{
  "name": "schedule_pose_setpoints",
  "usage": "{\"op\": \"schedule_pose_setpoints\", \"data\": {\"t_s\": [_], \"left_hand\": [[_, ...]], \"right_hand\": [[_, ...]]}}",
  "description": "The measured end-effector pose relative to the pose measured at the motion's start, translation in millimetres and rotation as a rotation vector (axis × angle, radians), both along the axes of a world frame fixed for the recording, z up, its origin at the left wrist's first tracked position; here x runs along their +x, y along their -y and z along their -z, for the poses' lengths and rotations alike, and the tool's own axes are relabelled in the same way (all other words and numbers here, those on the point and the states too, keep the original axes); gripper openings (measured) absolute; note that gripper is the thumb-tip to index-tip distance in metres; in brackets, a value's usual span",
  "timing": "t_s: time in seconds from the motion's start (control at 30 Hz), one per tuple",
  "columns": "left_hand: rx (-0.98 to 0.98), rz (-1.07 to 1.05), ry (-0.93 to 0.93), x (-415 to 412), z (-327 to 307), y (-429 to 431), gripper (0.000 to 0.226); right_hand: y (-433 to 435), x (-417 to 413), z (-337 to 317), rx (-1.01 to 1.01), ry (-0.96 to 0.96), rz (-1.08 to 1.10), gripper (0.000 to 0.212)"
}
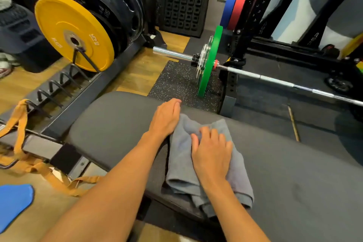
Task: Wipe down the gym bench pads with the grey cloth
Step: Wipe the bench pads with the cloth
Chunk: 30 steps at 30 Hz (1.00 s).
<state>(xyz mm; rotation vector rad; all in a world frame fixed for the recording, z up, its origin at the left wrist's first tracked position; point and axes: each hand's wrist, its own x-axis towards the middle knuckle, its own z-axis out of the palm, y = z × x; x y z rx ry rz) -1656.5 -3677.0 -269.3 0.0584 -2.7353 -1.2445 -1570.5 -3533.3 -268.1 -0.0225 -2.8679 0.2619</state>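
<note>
The dark grey bench pad (110, 122) runs across the lower middle of the view, from left to right. A grey cloth (182, 155) lies bunched on it near its middle. My right hand (212, 153) presses down on the cloth with its fingers curled into the fabric. My left hand (166, 118) lies flat on the pad by the cloth's far left corner, fingers together, its edge touching the cloth. The cloth's near end hangs over the pad's front edge.
A plate rack (82, 92) with a yellow 15 kg plate (72, 31) stands to the left. A barbell (275, 80) with a green plate (210, 61) lies beyond the bench. Tan straps (19, 124) and a blue pad (13, 202) lie on the wooden floor at left.
</note>
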Motion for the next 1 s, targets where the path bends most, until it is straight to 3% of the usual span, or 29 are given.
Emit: {"op": "schedule_pose_setpoints", "data": {"t_s": [0.17,0.33,0.5,0.6,0.8,1.0], "left_hand": [[-0.135,-0.017,-0.011,7.5,1.8,80.2,0.033],[-0.075,-0.137,-0.132,-7.0,17.2,119.7,0.037],[-0.085,-0.052,-0.141,-10.4,24.1,119.1,0.04],[-0.036,-0.059,-0.095,-9.9,22.2,123.8,0.047],[0.272,-0.15,0.011,0.4,-2.3,133.0,0.03],[0.009,-0.228,0.014,12.6,-15.4,178.3,0.027]], "right_hand": [[41.7,49.0,-1.7,0.031,-0.003,-0.106,0.024],[77.1,-64.1,6.9,0.043,-0.084,-0.105,0.023],[114.7,-173.3,9.1,0.013,0.084,-0.081,0.034],[121.3,-136.6,9.9,-0.064,-0.087,-0.084,0.03],[145.7,-0.9,7.7,-0.016,-0.077,-0.203,0.021],[185.2,20.6,6.2,0.036,-0.114,-0.331,0.024]]}}
